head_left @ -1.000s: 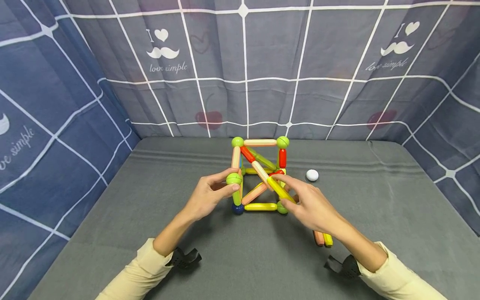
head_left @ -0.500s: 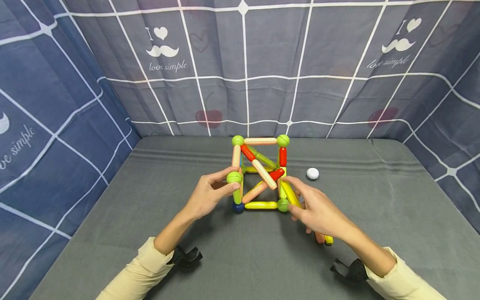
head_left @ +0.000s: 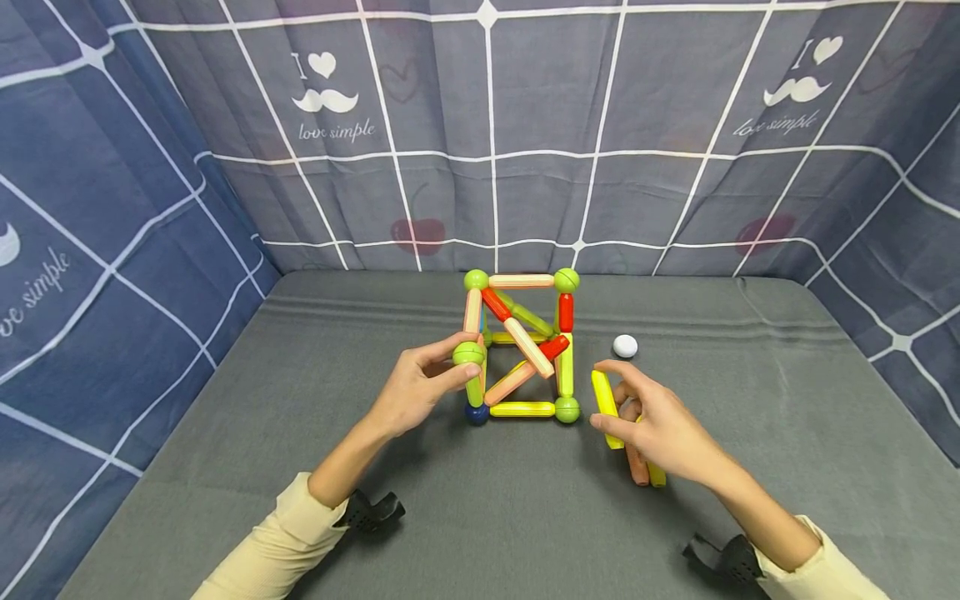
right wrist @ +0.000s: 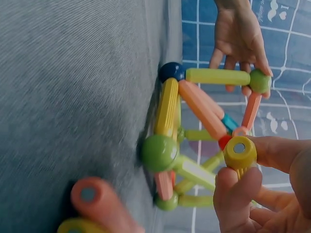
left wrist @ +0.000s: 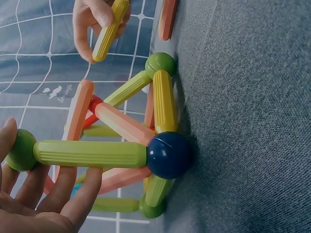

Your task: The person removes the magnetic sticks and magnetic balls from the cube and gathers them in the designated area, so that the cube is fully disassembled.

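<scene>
Pinching a yellow rod (head_left: 603,400), your right grip (head_left: 663,429) holds it just right of the frame (head_left: 513,381), not touching it. Your left grip (head_left: 416,387) is clamped on the frame's green ball (head_left: 468,353), above the blue ball (head_left: 476,414). The frame stands on the bench (head_left: 487,517).

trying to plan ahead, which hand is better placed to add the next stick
Likely the right hand: it pinches a yellow stick beside the frame, while the left hand is occupied holding a green ball at one corner.
</scene>
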### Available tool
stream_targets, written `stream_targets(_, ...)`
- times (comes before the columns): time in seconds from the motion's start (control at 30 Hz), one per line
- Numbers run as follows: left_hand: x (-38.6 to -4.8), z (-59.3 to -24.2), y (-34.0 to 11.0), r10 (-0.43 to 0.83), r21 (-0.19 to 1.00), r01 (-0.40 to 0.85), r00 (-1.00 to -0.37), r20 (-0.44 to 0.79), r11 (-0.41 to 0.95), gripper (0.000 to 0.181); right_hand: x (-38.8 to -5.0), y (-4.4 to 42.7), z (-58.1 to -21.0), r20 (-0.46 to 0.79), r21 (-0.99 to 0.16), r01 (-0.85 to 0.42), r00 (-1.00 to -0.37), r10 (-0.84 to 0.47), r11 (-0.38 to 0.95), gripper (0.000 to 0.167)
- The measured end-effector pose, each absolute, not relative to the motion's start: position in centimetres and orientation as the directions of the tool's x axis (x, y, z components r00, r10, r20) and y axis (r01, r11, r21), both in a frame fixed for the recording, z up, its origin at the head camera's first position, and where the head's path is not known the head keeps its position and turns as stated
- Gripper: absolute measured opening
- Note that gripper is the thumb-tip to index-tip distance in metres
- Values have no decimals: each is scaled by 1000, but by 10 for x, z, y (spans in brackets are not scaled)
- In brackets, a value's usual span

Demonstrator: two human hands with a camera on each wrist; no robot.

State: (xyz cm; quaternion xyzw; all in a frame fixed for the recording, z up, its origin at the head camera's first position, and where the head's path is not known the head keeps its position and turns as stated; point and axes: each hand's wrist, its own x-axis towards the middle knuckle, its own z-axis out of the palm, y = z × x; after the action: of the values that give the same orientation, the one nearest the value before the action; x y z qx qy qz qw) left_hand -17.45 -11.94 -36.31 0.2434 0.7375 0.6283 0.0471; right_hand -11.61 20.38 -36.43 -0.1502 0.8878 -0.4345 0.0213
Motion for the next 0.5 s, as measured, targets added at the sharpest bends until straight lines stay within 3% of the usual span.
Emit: stream_targets(0.5, -175, -363, -118, 405, 952, 294, -883, 238, 82, 45, -108, 256, -385, 8, -794, -140, -976, -220, 592, 58)
